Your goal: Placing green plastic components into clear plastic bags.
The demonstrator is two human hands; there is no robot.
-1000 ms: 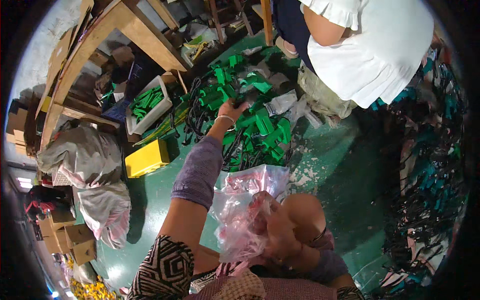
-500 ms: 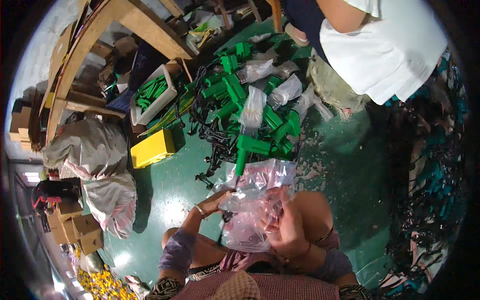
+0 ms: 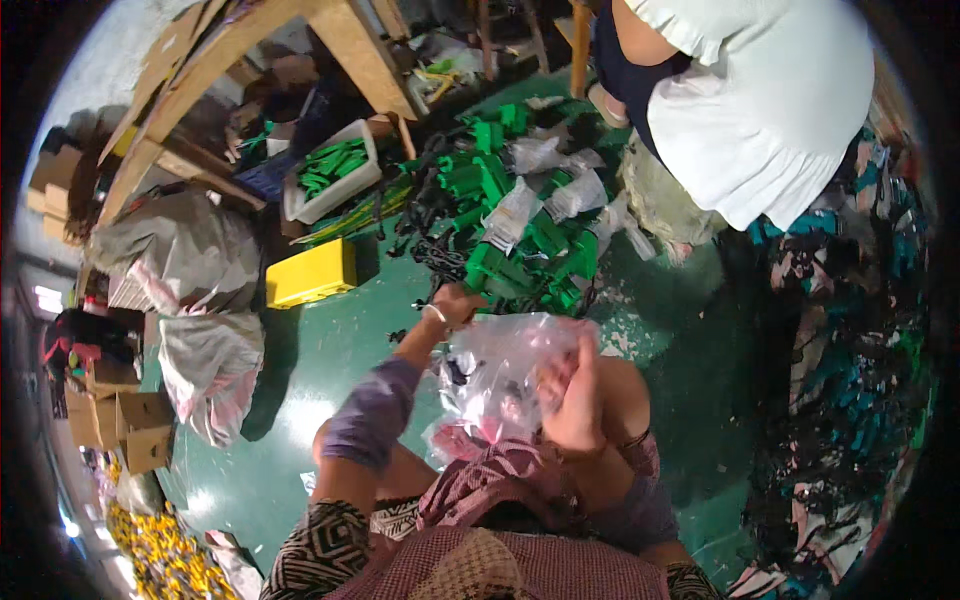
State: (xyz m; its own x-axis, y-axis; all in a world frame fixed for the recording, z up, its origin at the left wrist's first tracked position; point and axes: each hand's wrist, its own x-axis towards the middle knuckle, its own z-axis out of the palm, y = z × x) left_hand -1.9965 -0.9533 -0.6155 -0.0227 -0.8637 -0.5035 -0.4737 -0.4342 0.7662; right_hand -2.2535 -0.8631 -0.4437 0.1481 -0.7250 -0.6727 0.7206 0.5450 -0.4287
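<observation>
Head view looks down on a person sitting on a green floor [image 3: 330, 350]. Their left hand [image 3: 458, 302] reaches forward to the near edge of a heap of green plastic parts [image 3: 520, 230] and black cords [image 3: 435, 255]; the fingers are curled closed, and it seems to grip something at the heap's edge, though what exactly cannot be made out. A thin bracelet sits on that wrist, and a purple sleeve covers the forearm. The right hand [image 3: 572, 395] is closed on the side of a clear plastic bag [image 3: 500, 375], which rests in the person's lap, just in front of the knees; small dark and pink shapes show through the film, too blurred to identify.

Several small clear bags [image 3: 535, 155] lie among the green parts. Left of the heap stands a yellow box [image 3: 312, 272], and beyond it a white tray [image 3: 335, 175] filled with more green pieces. A wooden worktop [image 3: 250, 60] slants across the upper left. Grey sacks [image 3: 175, 255] slump at the left, with cardboard boxes [image 3: 130, 425] nearby. Another person in a white top [image 3: 770, 110] bends over the far side of the heap.
</observation>
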